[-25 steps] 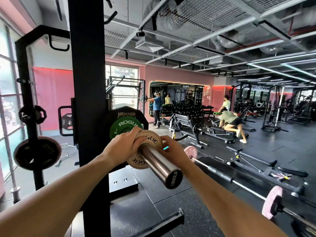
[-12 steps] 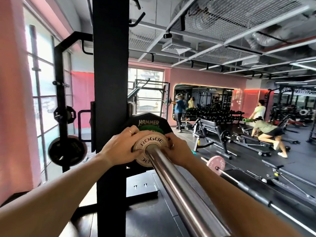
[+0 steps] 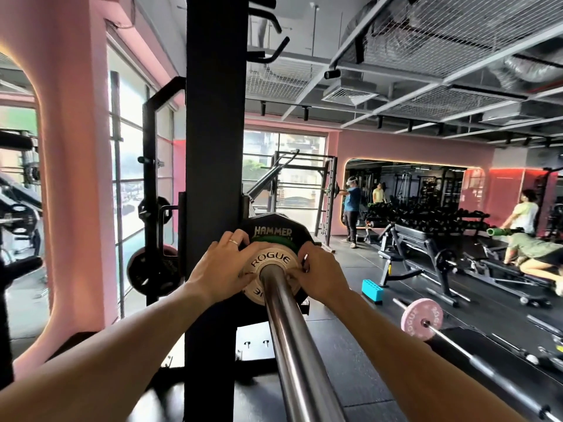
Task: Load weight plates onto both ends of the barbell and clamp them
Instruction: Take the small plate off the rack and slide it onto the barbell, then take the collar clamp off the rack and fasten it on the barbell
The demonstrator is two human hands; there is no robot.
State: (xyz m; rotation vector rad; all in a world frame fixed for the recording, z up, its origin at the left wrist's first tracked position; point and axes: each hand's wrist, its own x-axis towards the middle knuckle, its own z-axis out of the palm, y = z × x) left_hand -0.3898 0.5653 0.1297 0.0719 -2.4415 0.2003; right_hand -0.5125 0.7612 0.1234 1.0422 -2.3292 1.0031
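A steel barbell sleeve (image 3: 289,345) runs from the bottom of the view up to the rack. A small tan ROGUE plate (image 3: 269,259) sits on it, pushed against a green plate (image 3: 274,240) and a black HAMMER plate (image 3: 272,230) behind. My left hand (image 3: 222,269) grips the tan plate's left rim, fingers curled over its top edge. My right hand (image 3: 318,274) grips the right rim, thumb near the sleeve. No clamp shows on the sleeve.
The rack's black upright (image 3: 213,178) stands just left of the plates. Another rack with stored plates (image 3: 152,269) is further left by the window. A barbell with a pink plate (image 3: 422,318) lies on the floor at right, near benches, a blue block (image 3: 372,290) and several people.
The tan plate has slid along the sleeve up against the green and black plates. My view moved closer and along the bar, so more sleeve shows in front.
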